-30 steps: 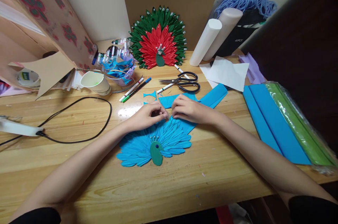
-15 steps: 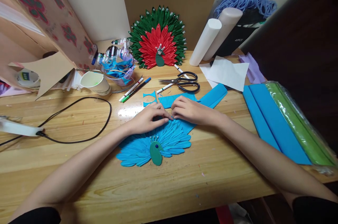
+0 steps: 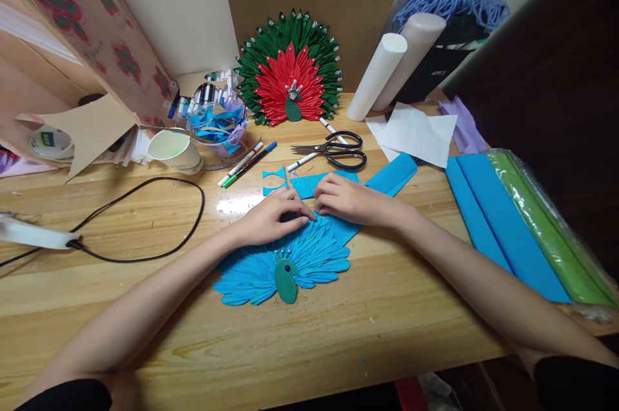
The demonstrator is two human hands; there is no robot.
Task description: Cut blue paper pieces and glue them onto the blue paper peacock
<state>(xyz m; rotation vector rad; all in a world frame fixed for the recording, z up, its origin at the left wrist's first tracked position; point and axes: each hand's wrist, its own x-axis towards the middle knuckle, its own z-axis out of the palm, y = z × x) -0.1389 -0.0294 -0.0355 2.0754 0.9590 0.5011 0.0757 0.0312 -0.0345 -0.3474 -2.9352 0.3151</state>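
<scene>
A blue paper peacock [image 3: 285, 262] with a green body lies flat on the wooden table [image 3: 338, 333]. My left hand [image 3: 271, 217] rests on its upper feathers, fingers curled and pressing down on a blue paper feather. My right hand [image 3: 345, 201] meets it fingertip to fingertip, also curled and pinching at the same feather edge. What sits between the fingertips is too small to make out. A strip of blue paper [image 3: 382, 182] runs out from under my right hand.
Black scissors [image 3: 338, 150] and markers [image 3: 246, 164] lie behind the hands. A finished red and green peacock [image 3: 290, 69] leans on the back wall. Blue and green paper rolls [image 3: 512, 224] lie right, a black cable [image 3: 145, 217] and paper cup [image 3: 174, 151] left.
My left hand has flattened and slid slightly forward over the blue feathers. My right hand stays almost in place.
</scene>
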